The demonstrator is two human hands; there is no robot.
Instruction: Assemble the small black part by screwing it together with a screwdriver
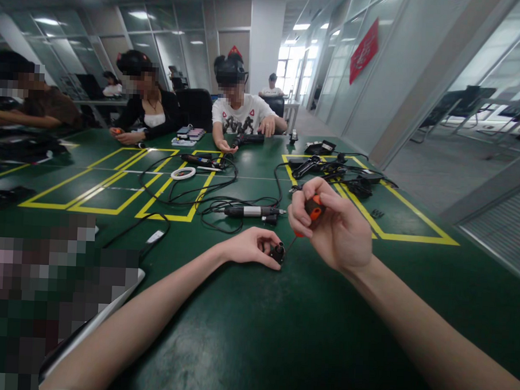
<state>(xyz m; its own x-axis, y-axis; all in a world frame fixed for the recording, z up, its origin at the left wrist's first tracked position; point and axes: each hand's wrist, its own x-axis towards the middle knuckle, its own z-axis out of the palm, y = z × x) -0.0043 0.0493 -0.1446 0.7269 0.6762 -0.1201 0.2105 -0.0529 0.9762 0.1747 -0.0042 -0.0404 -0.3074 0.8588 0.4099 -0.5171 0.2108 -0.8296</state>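
My left hand (251, 247) rests low over the table, thumb and fingers closed around a small black part (277, 253) with a short round stub on top. What kind of part it is I cannot make out. In my right hand (336, 227) is a screwdriver with an orange and black handle (314, 208). Its thin shaft slants down to the left, and the tip comes close to the black part; whether it touches is too small to tell. Just beyond my hands lies a black and silver electric screwdriver (250, 211) with a cable.
Yellow tape outlines mark the green table (254, 333). Black cables (169, 199) loop across its middle, near a white ring (183, 173). Tools and cables (321, 168) lie at the back right. A laptop-like, pixelated object (109, 303) stands at left. Several people sit opposite.
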